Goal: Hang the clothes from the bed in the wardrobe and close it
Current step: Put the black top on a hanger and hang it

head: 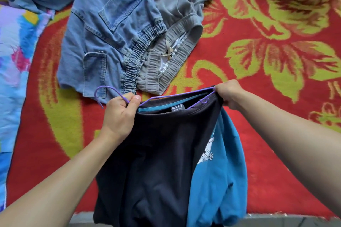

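A dark navy T-shirt [156, 153] with a blue front [219, 171] hangs over the bed's near edge, and a purple hanger [110, 91] is partly inside its collar. My left hand [120, 116] pinches the hanger just below its hook. My right hand [229, 95] grips the shirt's shoulder together with the hanger's right end. Beyond them on the bed lie light blue denim trousers [110, 33] and grey trousers [177, 24], both with elastic waistbands.
A red blanket with yellow-green flowers [267, 51] covers the bed. A colourful blue and pink sheet [13, 61] lies at the left. The bed's near edge runs along the bottom of the view.
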Motion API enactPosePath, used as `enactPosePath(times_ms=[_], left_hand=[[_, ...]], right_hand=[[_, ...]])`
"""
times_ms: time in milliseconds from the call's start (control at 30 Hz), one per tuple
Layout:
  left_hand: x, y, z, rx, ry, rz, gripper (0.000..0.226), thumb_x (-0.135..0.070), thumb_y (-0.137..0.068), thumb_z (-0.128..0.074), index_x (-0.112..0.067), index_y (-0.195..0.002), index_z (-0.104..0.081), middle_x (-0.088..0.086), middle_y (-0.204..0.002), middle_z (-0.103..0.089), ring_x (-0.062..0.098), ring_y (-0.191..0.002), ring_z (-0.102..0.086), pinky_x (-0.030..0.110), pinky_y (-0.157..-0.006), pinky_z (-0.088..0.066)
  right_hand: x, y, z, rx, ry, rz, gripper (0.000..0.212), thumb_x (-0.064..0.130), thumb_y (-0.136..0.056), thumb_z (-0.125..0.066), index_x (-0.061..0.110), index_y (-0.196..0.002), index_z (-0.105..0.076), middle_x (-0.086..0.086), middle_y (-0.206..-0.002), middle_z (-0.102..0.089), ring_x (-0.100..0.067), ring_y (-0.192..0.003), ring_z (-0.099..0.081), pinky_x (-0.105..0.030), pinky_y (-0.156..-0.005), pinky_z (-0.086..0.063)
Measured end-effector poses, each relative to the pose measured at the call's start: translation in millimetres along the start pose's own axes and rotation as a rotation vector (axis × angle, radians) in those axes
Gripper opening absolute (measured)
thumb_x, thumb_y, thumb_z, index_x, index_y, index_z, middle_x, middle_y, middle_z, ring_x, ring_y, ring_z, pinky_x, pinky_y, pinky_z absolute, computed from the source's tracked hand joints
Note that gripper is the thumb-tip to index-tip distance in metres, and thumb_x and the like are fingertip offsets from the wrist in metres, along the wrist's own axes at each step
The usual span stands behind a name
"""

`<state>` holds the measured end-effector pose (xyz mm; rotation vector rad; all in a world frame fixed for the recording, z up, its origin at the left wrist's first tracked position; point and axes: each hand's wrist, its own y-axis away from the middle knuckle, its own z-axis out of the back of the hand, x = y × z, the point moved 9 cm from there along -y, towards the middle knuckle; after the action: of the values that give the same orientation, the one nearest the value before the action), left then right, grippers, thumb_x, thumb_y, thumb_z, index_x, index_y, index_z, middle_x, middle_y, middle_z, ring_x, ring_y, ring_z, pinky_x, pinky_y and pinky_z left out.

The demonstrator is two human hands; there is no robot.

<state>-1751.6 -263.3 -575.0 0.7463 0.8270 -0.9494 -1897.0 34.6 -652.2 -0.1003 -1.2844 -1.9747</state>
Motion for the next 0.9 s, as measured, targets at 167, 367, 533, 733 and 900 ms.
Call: enactPosePath(times_ms=[167, 367, 533, 733, 900], left_hand=[[9, 4, 3, 0.007, -0.245, -0.026, 0.043, -0.034, -0.089, -0.045, -0.019, -0.053, -0.026, -0.003, -0.047, -0.027, 0.021, -0.053, -0.031, 0.042, -0.056, -0.03], [-4, 3, -9, 0.033, -0.214, -0.063, 0.043, -0.038, -0.086, -0.046, -0.013, -0.054, -0.034, 0.001, -0.049, -0.031, 0.022, -0.053, -0.033, 0.043, -0.056, -0.033], [-2, 5, -14, 0.054, -0.215, -0.019, 0.025, -0.035, -0.069, -0.05, -0.011, -0.065, -0.054, 0.003, -0.052, -0.043, 0.023, -0.054, -0.039, 0.036, -0.056, -0.035], [37, 8, 16, 0.013, -0.386, 0.062, 0.03, -0.037, -0.07, -0.042, -0.012, -0.08, -0.057, 0.009, -0.065, -0.057, 0.036, -0.071, -0.053, 0.043, -0.065, -0.045], [18, 6, 2, 0.028, -0.305, 0.027, 0.025, -0.029, -0.073, -0.042, -0.01, -0.074, -0.058, 0.011, -0.064, -0.057, 0.034, -0.072, -0.053, 0.046, -0.068, -0.045]], right_hand=[[28, 25, -8, 0.03, 0.125, 0.261, 0.019, 0.009, -0.07, -0.058, 0.016, -0.074, -0.075, -0.003, -0.067, -0.064, -0.019, -0.064, -0.056, -0.033, -0.059, -0.05], [46, 79, -62, 0.54, 0.136, 0.355, 0.026, 0.009, -0.091, -0.054, 0.002, -0.112, -0.065, -0.01, -0.083, -0.057, -0.02, -0.058, -0.057, -0.028, -0.052, -0.055], [50, 92, -67, 0.165, 1.151, 0.837, 0.032, 0.06, -0.088, -0.054, 0.037, -0.108, -0.066, 0.003, -0.097, -0.046, -0.028, -0.088, -0.056, -0.034, -0.067, -0.036], [31, 59, -4, -0.05, 1.091, 0.666, 0.029, 0.05, -0.09, -0.048, 0.038, -0.108, -0.067, 0.001, -0.118, -0.051, -0.027, -0.113, -0.051, -0.037, -0.083, -0.04], [49, 86, -36, 0.085, 0.896, 0.898, 0.028, 0.045, -0.085, -0.058, 0.026, -0.103, -0.066, 0.004, -0.111, -0.065, -0.021, -0.106, -0.056, -0.041, -0.089, -0.045]])
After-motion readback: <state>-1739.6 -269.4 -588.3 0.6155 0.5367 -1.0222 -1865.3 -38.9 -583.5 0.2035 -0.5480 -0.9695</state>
